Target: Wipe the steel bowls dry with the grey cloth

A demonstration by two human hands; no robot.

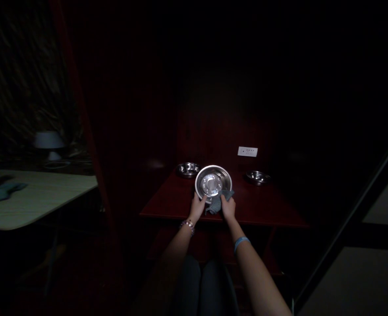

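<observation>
A shiny metal bowl [211, 184] is tilted up, its inside facing me, above the front part of a dark red desk [263, 206]. My left hand [197, 208] grips its lower left rim, thumb over the edge. At the lower right rim my right hand [228, 206] is closed on a grey-green cloth [215, 205], which lies bunched against the bowl and hangs below it. Part of the rim is hidden behind the cloth and the thumbs.
Behind the held bowl, one metal bowl [188, 170] stands at the left and another metal bowl [257, 177] at the right. A white socket panel [247, 151] is on the back wall. Left of a partition, a pale table [49, 193] carries a lamp [50, 142] and a green cloth [8, 191].
</observation>
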